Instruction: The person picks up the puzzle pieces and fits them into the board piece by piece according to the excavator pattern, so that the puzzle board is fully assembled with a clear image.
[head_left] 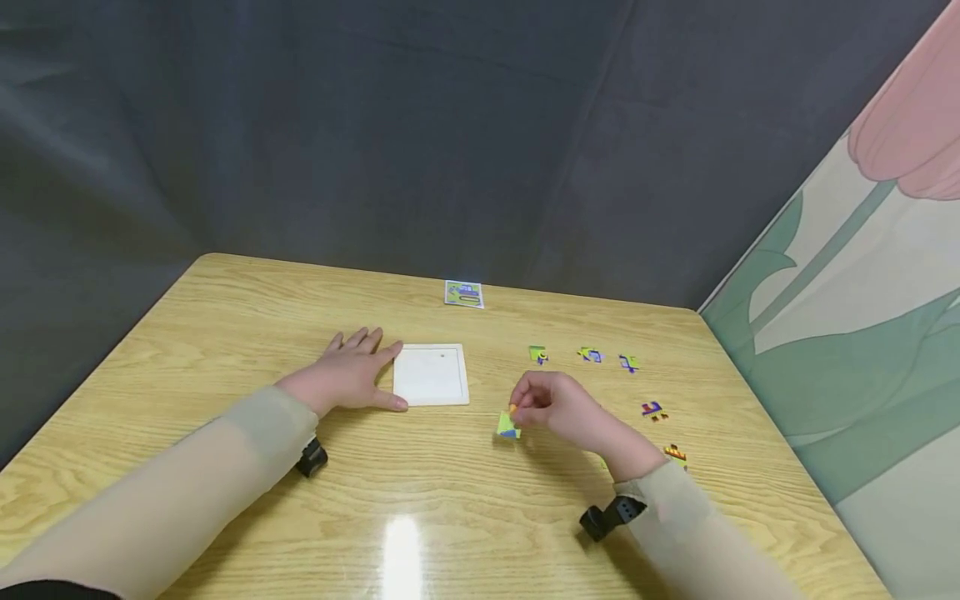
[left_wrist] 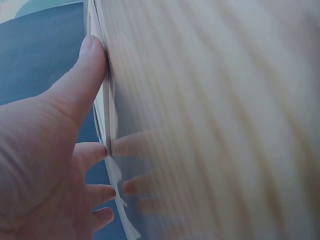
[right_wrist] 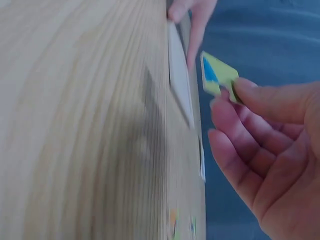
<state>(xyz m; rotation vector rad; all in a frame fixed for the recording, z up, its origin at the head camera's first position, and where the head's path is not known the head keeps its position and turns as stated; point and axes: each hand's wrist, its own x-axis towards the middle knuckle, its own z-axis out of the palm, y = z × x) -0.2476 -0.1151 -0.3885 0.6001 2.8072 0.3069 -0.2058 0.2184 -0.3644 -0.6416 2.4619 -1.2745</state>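
Observation:
A white square puzzle tray with a raised rim lies on the table. My left hand rests at its left side, fingers spread, with the thumb and index finger touching the edge. In the left wrist view the thumb lies straight along the tray's side. Between thumb and fingers my right hand pinches a green jigsaw piece with a blue patch, held above the table to the right of the tray. The right wrist view shows the piece gripped at one corner.
Several loose jigsaw pieces lie at the right, among them a green one, a purple and red one and a brown one, partly behind my right forearm. A small picture card lies near the table's back edge, before a dark curtain.

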